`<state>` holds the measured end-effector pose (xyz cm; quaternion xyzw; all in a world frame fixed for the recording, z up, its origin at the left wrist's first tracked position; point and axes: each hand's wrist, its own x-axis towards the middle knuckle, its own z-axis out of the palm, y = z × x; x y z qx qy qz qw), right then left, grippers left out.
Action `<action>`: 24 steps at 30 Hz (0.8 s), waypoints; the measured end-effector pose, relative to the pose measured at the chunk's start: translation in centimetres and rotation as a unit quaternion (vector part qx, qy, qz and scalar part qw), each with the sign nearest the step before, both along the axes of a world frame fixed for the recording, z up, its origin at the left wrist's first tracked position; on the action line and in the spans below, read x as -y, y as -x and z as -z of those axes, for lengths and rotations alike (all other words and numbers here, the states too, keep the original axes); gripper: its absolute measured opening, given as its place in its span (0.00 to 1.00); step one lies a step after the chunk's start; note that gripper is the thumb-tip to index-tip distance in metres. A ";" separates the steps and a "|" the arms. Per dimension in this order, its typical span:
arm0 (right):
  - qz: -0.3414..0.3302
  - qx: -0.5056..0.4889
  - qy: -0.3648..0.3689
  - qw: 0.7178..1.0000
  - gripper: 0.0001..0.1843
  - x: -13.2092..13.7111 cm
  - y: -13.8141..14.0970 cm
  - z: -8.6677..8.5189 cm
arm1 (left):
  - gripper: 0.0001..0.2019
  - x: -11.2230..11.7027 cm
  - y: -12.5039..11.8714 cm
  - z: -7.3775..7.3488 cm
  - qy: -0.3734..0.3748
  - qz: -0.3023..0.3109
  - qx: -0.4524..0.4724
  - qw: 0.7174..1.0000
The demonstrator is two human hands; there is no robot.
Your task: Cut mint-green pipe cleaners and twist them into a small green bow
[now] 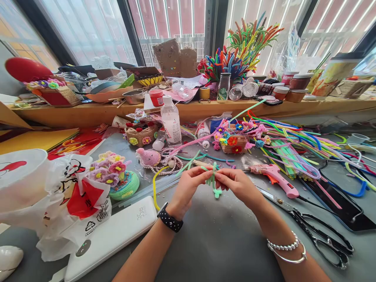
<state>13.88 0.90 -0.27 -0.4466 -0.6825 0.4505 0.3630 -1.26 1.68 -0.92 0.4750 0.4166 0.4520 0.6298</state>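
Note:
Both my hands meet over the grey table around a small piece of bent mint-green pipe cleaner. My left hand pinches it from the left, thumb and index finger closed. From the other side my right hand pinches the same piece, fingertips close to those of the left. A looped end of the piece hangs below the fingers; the part between the fingertips is partly hidden. Just right of my right hand lies a pink glue gun. Large black-handled scissors rest near my right forearm.
A white power bank and a plastic bag lie at the left. Behind stand a bottle, a flower-trimmed basket and a crocheted flower pot. Loose pipe cleaners and a phone cover the right side.

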 end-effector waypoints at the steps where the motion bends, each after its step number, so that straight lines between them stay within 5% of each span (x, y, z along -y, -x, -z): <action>1: -0.003 -0.013 0.012 1.000 0.16 0.0 0.0 0.0 | 0.11 0.0 0.0 0.0 0.002 0.006 0.008 1.000; 12: 0.015 -0.044 0.025 0.999 0.15 0.2 0.2 0.0 | 0.09 0.3 -0.1 -0.8 0.003 0.107 0.103 0.989; 24: 0.093 0.102 -0.160 0.977 0.12 0.6 1.2 0.6 | 0.08 0.0 -0.4 -0.6 0.029 0.056 0.097 0.993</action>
